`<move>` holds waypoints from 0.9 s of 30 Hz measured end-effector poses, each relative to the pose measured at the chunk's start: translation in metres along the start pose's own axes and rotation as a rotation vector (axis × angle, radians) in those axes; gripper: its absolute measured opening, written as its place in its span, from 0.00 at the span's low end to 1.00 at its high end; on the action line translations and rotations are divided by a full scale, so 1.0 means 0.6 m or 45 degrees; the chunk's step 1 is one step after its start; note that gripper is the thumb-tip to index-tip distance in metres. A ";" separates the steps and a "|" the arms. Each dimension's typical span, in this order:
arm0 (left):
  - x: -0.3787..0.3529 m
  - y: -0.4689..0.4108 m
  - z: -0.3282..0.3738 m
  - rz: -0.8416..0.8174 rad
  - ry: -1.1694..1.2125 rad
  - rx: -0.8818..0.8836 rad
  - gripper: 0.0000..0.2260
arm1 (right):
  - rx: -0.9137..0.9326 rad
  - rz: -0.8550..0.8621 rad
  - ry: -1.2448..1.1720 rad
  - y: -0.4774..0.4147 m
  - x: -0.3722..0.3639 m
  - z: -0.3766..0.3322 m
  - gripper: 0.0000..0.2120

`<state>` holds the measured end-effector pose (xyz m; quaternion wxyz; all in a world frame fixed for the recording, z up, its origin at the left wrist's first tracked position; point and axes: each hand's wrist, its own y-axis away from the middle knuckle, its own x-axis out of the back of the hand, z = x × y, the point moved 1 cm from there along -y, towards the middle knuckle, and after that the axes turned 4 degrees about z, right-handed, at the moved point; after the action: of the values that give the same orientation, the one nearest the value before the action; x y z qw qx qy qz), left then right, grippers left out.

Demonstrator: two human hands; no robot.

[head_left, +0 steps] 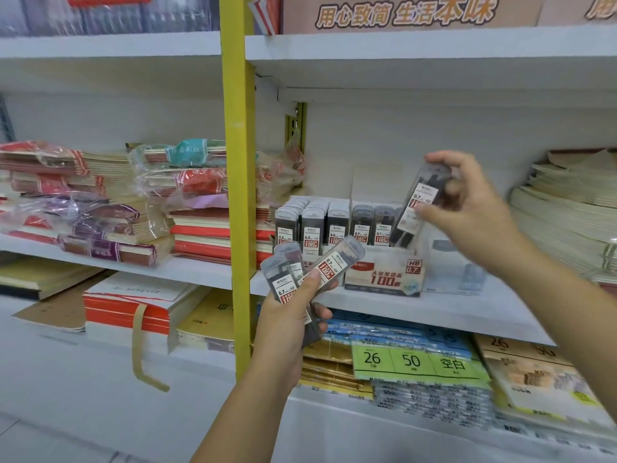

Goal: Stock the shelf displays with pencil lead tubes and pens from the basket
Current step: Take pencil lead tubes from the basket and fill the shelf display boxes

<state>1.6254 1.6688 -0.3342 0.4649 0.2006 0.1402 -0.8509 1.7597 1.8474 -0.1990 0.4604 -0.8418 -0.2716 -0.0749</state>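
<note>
Judged lead tube (420, 203) light, stiff, slick clear plastic w/ prob. brittle leads inside, so not for dropping or squeezing hard. Reckoned best taken by the narrow long edges or at cap and base ends, not on the smooth flat faces.

Pinched that one tube in right hand (474, 215), fingertips curled over cap end, thumb lower down by the label. Kept it tilted, lower end just above the right-hand slot of display box (384, 277).

Gripped a fan of spare tubes (312, 274) in left hand (290, 319), thumb across the labels, fingers curled behind. Counted at least 3; exact no. unclear. Held them just in front of display box, at its left corner, apparently not touching it. Thought that loose fan apt to slide if grip eased.

Found display box on white shelf (467, 305), tubes upright inside: left rows packed, right rows less full. Saw no basket, no pens.
</note>
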 end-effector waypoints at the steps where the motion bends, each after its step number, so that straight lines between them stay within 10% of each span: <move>1: -0.001 0.000 0.000 0.008 -0.009 0.002 0.23 | 0.033 0.029 0.099 -0.021 0.008 0.004 0.32; 19: -0.005 -0.002 -0.005 -0.008 -0.070 0.029 0.23 | 0.066 -0.226 1.151 -0.091 -0.022 0.080 0.10; 24: -0.007 0.005 -0.001 -0.084 -0.094 0.003 0.23 | 0.104 0.012 0.582 -0.003 -0.035 0.029 0.10; 27: -0.010 0.011 -0.002 -0.120 -0.103 -0.014 0.23 | -0.179 -0.239 0.002 0.071 -0.069 -0.007 0.12</move>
<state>1.6342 1.6703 -0.3323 0.4308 0.1567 0.1354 -0.8784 1.7478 1.8095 -0.2432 0.3913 -0.8429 -0.3429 -0.1373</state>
